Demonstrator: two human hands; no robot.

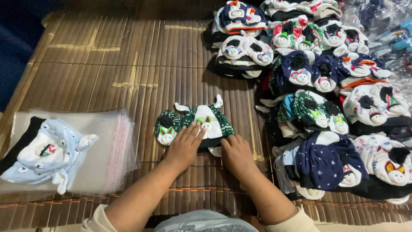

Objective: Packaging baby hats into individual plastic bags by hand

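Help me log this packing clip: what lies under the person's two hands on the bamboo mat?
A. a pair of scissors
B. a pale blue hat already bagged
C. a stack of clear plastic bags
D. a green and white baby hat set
D: the left hand and right hand both press on the green and white baby hat set; the clear bags lie off to the left.

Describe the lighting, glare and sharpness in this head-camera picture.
Head view: light falls brightest on the bamboo mat, while the top left corner sinks into dark; the clear plastic bags show soft sheen; the left hand and right hand on the green baby hat are sharp; the far right edge looks hazy and blurred.
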